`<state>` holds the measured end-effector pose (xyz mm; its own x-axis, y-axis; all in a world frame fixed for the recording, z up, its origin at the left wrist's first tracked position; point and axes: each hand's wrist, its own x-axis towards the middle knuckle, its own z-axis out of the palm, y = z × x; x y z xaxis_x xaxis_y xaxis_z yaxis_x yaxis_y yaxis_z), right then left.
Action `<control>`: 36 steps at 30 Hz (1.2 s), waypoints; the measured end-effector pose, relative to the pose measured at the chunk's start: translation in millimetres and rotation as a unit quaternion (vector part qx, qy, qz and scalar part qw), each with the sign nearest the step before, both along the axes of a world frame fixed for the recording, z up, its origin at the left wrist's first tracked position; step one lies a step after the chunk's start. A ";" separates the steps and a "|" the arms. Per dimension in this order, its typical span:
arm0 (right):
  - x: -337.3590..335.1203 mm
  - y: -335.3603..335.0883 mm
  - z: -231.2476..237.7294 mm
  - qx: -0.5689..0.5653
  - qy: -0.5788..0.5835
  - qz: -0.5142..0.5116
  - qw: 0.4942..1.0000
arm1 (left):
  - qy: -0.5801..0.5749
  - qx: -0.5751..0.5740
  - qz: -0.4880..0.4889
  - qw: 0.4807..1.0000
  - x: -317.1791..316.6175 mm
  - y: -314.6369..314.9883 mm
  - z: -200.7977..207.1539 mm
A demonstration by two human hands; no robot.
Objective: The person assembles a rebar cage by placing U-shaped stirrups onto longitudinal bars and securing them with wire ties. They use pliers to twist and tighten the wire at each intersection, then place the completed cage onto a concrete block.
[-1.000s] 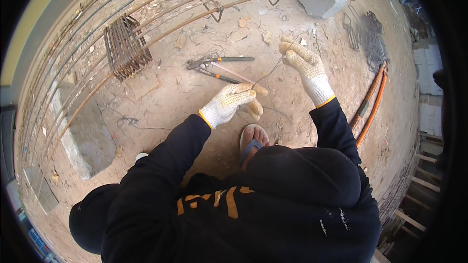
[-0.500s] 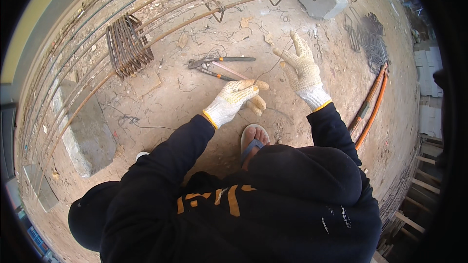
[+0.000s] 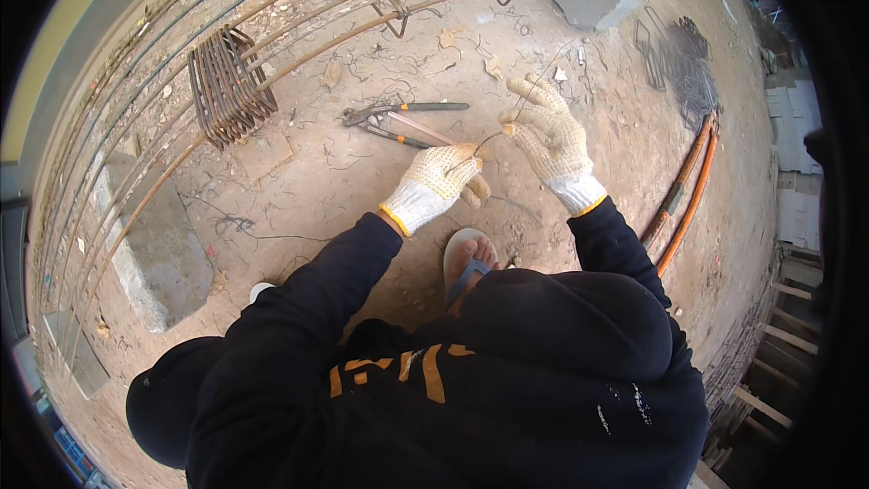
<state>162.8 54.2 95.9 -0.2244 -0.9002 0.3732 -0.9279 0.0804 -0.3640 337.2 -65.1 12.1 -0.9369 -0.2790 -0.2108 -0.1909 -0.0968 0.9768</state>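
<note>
My left hand (image 3: 438,177), in a knitted white and cream glove, pinches a thin length of tie wire (image 3: 490,139) near its thumb and forefinger. The wire runs up and right to my right hand (image 3: 554,138), gloved alike. There the thumb and a finger close on it, while the upper finger stays extended. Beyond that hand the wire's thin far end points away from me. Past my left hand, pincers (image 3: 398,118) with black and orange handles lie open on the dirt, a pinkish rod between the handles.
A long rebar cage (image 3: 308,56) arches across the far left, with bunched stirrups (image 3: 230,88) on its bars. Concrete blocks (image 3: 156,244) support it. Wire scraps litter the dirt. At right lie a dark wire bundle (image 3: 692,72) and an orange-handled tool (image 3: 692,190). My sandalled foot (image 3: 469,264) is below my hands.
My right hand has moved slightly left and its fingers have drawn in onto the wire. My left forefinger has curled in closer round the wire. The pincers lie as before.
</note>
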 end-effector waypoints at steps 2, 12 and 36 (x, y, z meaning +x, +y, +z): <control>1.1 -0.2 3.2 0.047 -0.045 -0.040 0.997 | 0.032 -0.024 -0.049 0.998 3.7 -6.0 7.3; 9.2 -2.1 10.4 0.117 -0.081 -0.211 0.967 | 0.009 0.090 -0.056 0.994 8.4 -9.4 23.1; -21.5 12.7 13.3 0.458 -0.284 0.185 0.822 | 0.188 -0.534 -0.118 0.816 17.5 -39.9 16.1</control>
